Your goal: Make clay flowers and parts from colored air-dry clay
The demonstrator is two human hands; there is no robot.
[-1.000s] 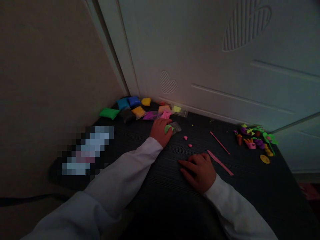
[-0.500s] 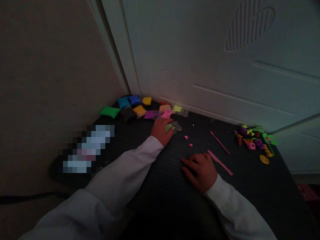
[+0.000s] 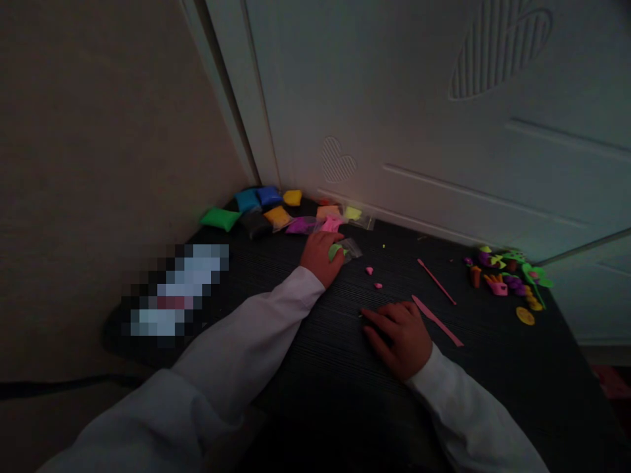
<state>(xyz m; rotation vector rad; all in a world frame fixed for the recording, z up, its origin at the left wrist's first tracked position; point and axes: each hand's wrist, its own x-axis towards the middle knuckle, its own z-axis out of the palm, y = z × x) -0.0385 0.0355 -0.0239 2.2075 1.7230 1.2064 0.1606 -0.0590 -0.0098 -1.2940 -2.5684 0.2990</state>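
My left hand is curled over a small clear bag of light green modelling clay on the dark table. The bag's loose plastic end sticks out to the right of my fingers. Lower and to the right, my right hand lies on the tabletop with its fingers apart. A tiny pale speck shows at its index fingertip, too small to name. Two small pink clay bits lie between my hands. Beside my right hand are a pink plastic clay knife and a thin pink modelling stick.
Several clay packets, among them a green packet and an orange packet, line the back left. Small colourful clay figures and a yellow disc sit at the right. A blurred-out bright object lies left. A white panel stands behind.
The view has shifted slightly. My right index fingertip now has a tiny pale speck beside it. My left hand stays on the light green clay bag.
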